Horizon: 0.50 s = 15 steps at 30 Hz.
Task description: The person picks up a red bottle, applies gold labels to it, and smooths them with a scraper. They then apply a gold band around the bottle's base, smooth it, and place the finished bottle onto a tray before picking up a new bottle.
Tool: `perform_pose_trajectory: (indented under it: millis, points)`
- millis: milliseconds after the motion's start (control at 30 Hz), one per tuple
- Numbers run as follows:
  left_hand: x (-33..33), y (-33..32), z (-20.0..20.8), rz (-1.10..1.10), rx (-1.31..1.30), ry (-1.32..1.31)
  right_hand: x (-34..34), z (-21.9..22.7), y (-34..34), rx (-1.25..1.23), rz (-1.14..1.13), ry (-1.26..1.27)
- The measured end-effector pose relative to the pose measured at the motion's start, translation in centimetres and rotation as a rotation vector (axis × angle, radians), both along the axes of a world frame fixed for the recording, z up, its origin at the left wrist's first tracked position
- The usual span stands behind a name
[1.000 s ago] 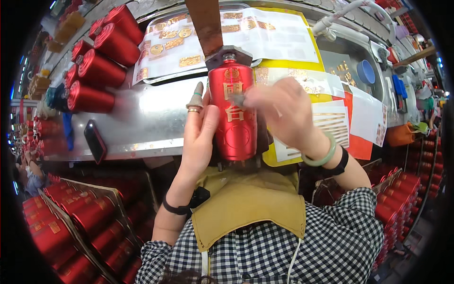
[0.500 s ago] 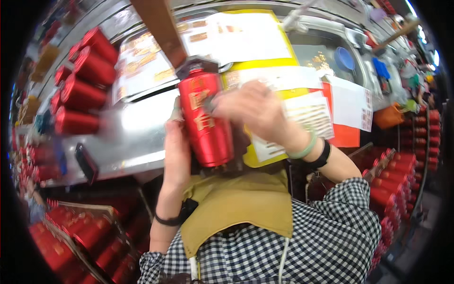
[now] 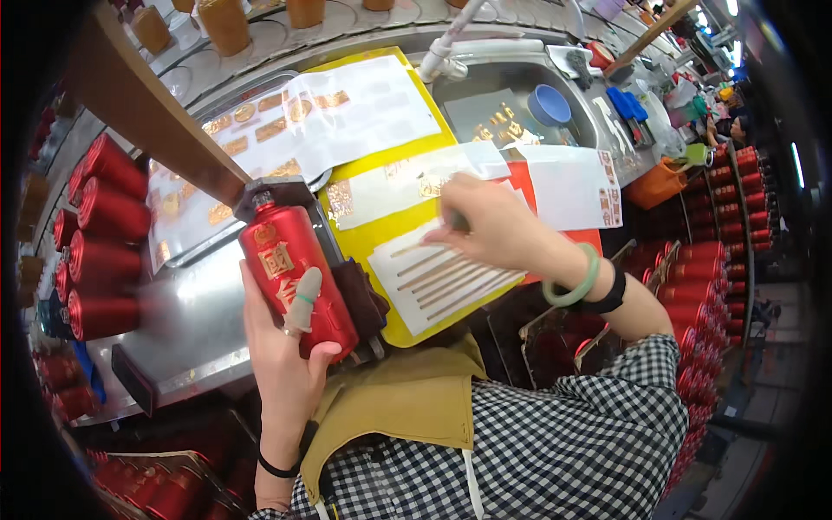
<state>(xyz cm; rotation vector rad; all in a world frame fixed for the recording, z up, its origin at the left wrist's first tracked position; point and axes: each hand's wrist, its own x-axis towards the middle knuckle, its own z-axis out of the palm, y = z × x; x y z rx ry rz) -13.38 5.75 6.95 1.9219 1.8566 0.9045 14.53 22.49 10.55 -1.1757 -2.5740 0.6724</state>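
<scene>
A glossy red bottle (image 3: 316, 290) with gold raised characters lies tilted on a dark padded rest (image 3: 362, 295), its neck against a dark holder at the foot of a wooden post. My left hand (image 3: 282, 347) is closed around its lower part, with a whitish cover on one finger lying across the front. To the right, my right hand (image 3: 494, 221) hovers over a white sheet with thin gold-brown strips (image 3: 442, 282). Its fingertips are pinched together; a small dark thing seems to be between them, but I cannot make out what. A green bangle and a black band circle that wrist.
Sheets with gold stickers (image 3: 260, 130) lie on a tray and a yellow board (image 3: 399, 325). A metal basin (image 3: 511, 74) holds gold pieces and a blue bowl (image 3: 549, 105). Red bottles (image 3: 108, 260) are stacked at left, with more at right. A wooden post (image 3: 156, 95) slants across.
My right hand has left the bottle's front and moved right, over the strip sheet. My left hand has shifted its hold, now with a finger across the bottle's front. The view has turned rightward.
</scene>
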Motion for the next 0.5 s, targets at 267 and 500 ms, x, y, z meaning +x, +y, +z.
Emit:
perform_pose_trajectory:
  millis: [267,500]
  points:
    - [-0.8,-0.9,0.0,-0.096,-0.043,-0.019,4.1,0.9,4.4,-0.014,-0.23,-0.035]
    - [-0.9,-0.1,1.1,0.092,-0.024,0.101,1.2,-0.4,4.6,-0.05,-0.149,-0.014]
